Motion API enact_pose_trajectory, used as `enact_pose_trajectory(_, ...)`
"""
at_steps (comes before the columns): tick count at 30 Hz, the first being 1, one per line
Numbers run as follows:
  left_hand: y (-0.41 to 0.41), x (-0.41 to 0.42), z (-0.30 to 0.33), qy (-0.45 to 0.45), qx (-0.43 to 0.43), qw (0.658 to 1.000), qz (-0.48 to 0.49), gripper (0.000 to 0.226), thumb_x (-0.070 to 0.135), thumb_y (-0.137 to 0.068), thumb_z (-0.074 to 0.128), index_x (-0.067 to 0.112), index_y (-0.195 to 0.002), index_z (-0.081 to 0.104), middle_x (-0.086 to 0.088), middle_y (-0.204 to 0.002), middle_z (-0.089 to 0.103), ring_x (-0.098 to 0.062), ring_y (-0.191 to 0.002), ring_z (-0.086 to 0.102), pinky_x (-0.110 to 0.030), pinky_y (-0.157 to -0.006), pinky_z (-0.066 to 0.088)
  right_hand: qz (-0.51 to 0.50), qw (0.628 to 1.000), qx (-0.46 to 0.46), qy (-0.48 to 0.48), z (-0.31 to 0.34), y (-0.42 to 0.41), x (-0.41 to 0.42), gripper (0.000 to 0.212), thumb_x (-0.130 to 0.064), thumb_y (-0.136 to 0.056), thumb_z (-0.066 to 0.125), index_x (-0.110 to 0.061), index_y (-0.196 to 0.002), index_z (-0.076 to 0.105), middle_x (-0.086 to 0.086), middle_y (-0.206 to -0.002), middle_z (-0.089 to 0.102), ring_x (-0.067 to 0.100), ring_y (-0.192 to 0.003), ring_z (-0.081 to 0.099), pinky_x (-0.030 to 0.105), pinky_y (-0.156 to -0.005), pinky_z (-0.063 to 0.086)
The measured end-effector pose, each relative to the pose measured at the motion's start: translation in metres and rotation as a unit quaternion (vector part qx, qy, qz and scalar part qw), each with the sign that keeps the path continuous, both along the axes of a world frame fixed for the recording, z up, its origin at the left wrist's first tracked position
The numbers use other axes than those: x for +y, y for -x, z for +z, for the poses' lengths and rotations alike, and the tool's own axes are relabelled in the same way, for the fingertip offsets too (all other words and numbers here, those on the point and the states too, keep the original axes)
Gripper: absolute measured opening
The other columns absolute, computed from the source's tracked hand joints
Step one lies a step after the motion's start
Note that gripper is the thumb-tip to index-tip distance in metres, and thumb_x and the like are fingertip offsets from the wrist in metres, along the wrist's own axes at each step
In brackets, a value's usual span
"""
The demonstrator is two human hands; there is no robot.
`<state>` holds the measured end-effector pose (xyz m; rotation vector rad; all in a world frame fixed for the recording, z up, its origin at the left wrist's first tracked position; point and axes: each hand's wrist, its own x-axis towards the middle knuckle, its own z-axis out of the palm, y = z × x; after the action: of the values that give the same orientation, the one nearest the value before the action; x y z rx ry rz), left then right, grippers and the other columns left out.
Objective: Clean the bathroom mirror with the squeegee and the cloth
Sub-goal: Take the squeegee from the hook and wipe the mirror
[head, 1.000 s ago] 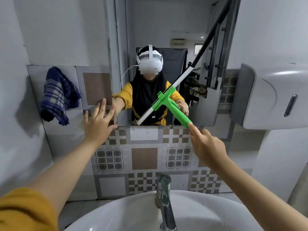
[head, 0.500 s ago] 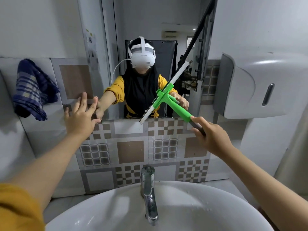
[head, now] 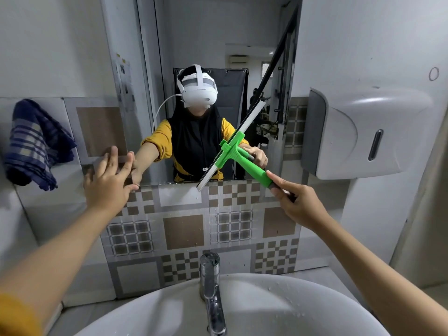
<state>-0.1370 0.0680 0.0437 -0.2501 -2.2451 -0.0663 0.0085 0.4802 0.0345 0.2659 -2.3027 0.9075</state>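
The mirror hangs on the wall above a band of patterned tiles. My right hand grips the handle end of a green squeegee. Its white blade lies slanted against the lower right part of the glass, with the low end past the mirror's bottom edge. My left hand is spread flat with fingers apart, touching the mirror's lower left corner. A blue checked cloth hangs on the wall far to the left, apart from both hands.
A white sink with a chrome faucet sits directly below me. A grey paper-towel dispenser juts from the right wall close to the squeegee. The mirror reflects a person wearing a headset.
The squeegee blade has slid down the glass toward the mirror's bottom edge. My head has tipped slightly, shifting the view. My left hand stays pressed at the lower left corner.
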Motion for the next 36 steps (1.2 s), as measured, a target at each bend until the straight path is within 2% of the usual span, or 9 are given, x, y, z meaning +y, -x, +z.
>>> enact_pose_trajectory(2,0.0,0.0,0.0,0.002,0.004,1.0,-0.002,0.089,0.025,-0.062,0.083,0.023,-0.139,0.039,-0.017,-0.15,0.029,-0.04,-0.132,0.031,-0.068,-0.094,0.032,-0.018,1.0,0.005,-0.021,0.001,-0.001,0.001,0.043,-0.023,-0.093,0.057,-0.04,-0.133,0.05,-0.019,-0.067,0.059,0.007,-0.045,0.034,0.03,-0.045,0.032)
enact_pose_trajectory(6,-0.002,0.0,0.001,0.007,0.0,1.0,0.001,0.09,0.026,-0.061,0.083,0.022,-0.139,0.039,-0.018,-0.149,0.03,-0.041,-0.132,0.031,-0.067,-0.094,0.033,-0.037,0.998,0.006,-0.049,0.003,-0.005,0.004,0.044,-0.023,-0.094,0.056,-0.039,-0.134,0.047,-0.018,-0.059,0.054,0.009,-0.042,0.038,0.027,-0.043,0.029)
enact_pose_trajectory(9,-0.002,0.0,0.002,0.011,-0.001,1.0,-0.002,0.09,0.027,-0.061,0.083,0.022,-0.139,0.04,-0.019,-0.149,0.03,-0.042,-0.131,0.032,-0.068,-0.093,0.034,-0.042,0.998,-0.001,-0.035,-0.002,-0.007,0.013,0.044,-0.023,-0.094,0.056,-0.04,-0.134,0.047,-0.006,-0.057,0.057,0.008,-0.042,0.031,0.029,-0.044,0.029)
enact_pose_trajectory(16,-0.001,-0.003,0.001,0.009,-0.001,1.0,-0.015,0.09,0.028,-0.061,0.083,0.022,-0.139,0.04,-0.019,-0.149,0.029,-0.041,-0.132,0.03,-0.068,-0.094,0.032,-0.043,0.996,-0.037,0.071,-0.02,-0.024,0.008,0.045,-0.015,-0.094,0.056,-0.034,-0.133,0.045,-0.011,-0.059,0.052,0.007,-0.045,0.03,0.025,-0.044,0.03)
enact_pose_trajectory(19,0.001,-0.004,-0.001,0.01,0.002,1.0,-0.022,0.089,0.026,-0.06,0.084,0.021,-0.137,0.042,-0.02,-0.149,0.03,-0.042,-0.131,0.031,-0.068,-0.093,0.033,-0.038,0.99,-0.031,0.134,-0.03,-0.025,-0.01,0.045,-0.015,-0.095,0.056,-0.036,-0.134,0.045,-0.016,-0.05,0.051,0.019,-0.051,0.031,0.03,-0.046,0.03)
enact_pose_trajectory(21,0.002,-0.005,-0.001,0.011,0.004,1.0,-0.027,0.087,0.025,-0.06,0.084,0.019,-0.137,0.043,-0.02,-0.148,0.03,-0.042,-0.131,0.031,-0.068,-0.092,0.033,-0.036,0.983,-0.032,0.175,-0.035,-0.026,-0.025,0.045,-0.015,-0.096,0.054,-0.032,-0.136,0.045,-0.017,-0.046,0.051,0.02,-0.051,0.031,0.03,-0.045,0.03)
enact_pose_trajectory(26,0.0,-0.006,0.001,0.005,0.006,0.999,-0.043,0.086,0.025,-0.061,0.083,0.019,-0.137,0.043,-0.021,-0.148,0.031,-0.042,-0.131,0.03,-0.066,-0.093,0.032,-0.027,0.959,-0.04,0.28,-0.039,-0.036,-0.064,0.042,-0.014,-0.098,0.049,-0.032,-0.136,0.041,0.006,-0.057,0.046,0.015,-0.044,0.036,0.026,-0.039,0.036)
enact_pose_trajectory(29,-0.001,-0.005,0.001,-0.002,0.001,0.999,-0.048,0.085,0.026,-0.063,0.082,0.02,-0.137,0.042,-0.02,-0.149,0.03,-0.042,-0.131,0.029,-0.066,-0.095,0.031,-0.029,0.939,-0.041,0.341,-0.041,-0.038,-0.083,0.04,-0.015,-0.098,0.049,-0.037,-0.131,0.04,0.005,-0.057,0.049,0.004,-0.038,0.04,0.018,-0.035,0.039)
enact_pose_trajectory(36,-0.002,-0.008,0.002,-0.006,-0.003,0.998,-0.066,0.084,0.027,-0.066,0.081,0.02,-0.139,0.04,-0.019,-0.149,0.029,-0.042,-0.131,0.029,-0.067,-0.097,0.028,-0.013,0.86,-0.058,0.507,-0.046,-0.034,-0.129,0.04,-0.023,-0.099,0.049,-0.033,-0.138,0.046,0.006,-0.059,0.047,0.011,-0.041,0.04,0.021,-0.036,0.039)
